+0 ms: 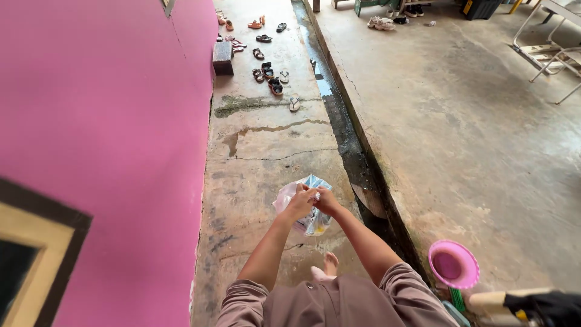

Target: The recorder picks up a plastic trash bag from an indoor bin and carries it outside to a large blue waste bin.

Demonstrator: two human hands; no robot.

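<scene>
Both my hands meet in front of me over a concrete walkway. My left hand (pixel 299 203) and my right hand (pixel 327 200) pinch the top of a clear plastic bag (pixel 315 221) with blue and yellow contents showing through it. The bag hangs below my fingers, above my bare foot (pixel 330 264). My forearms come out of rolled brown sleeves.
A pink wall (pixel 103 139) runs along the left. A wet drain gutter (pixel 354 151) splits the walkway from a wider concrete floor. Several sandals (pixel 269 69) and a small wooden block (pixel 223 57) lie ahead. A pink bowl (pixel 453 264) sits lower right; folding frames (pixel 554 54) stand far right.
</scene>
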